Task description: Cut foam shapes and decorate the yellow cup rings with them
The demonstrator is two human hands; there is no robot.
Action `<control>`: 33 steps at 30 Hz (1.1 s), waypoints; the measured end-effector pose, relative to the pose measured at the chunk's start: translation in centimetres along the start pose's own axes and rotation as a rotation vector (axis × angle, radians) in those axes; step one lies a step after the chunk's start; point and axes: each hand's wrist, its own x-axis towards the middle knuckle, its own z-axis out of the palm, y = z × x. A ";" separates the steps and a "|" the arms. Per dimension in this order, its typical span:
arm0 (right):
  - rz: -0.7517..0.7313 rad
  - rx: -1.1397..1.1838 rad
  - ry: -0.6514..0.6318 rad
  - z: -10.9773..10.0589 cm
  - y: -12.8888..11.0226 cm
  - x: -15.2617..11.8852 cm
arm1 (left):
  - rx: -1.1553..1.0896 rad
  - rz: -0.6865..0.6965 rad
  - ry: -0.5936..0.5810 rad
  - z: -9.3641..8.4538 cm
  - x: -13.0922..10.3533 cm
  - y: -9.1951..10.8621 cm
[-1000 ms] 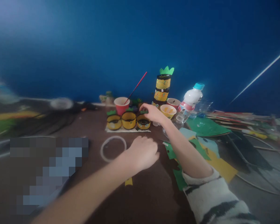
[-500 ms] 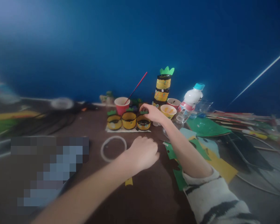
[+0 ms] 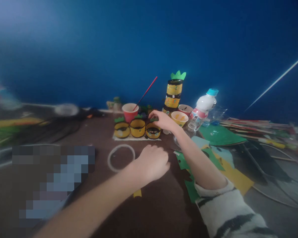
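Note:
Three short yellow rings with black rims stand in a row on a white strip: the left ring, the middle ring and the right ring. Green paper leaves rise behind the left one. My right hand reaches over the right ring, its fingers curled in a pinch on the green leaves at the back rim. Closer to me, my left hand is a closed fist above the dark table, palm down; whatever it may hold is hidden. Beside it lies a clear roll of tape.
Behind the rings stand a red cup with a red stick in it and a yellow-black tower topped with green leaves. To the right are a paper cup, a white bottle and green and yellow paper sheets.

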 end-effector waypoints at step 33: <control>0.012 -0.027 0.043 0.6 -0.2 0.1 | 0.004 0.013 0.017 0.1 0.0 0.0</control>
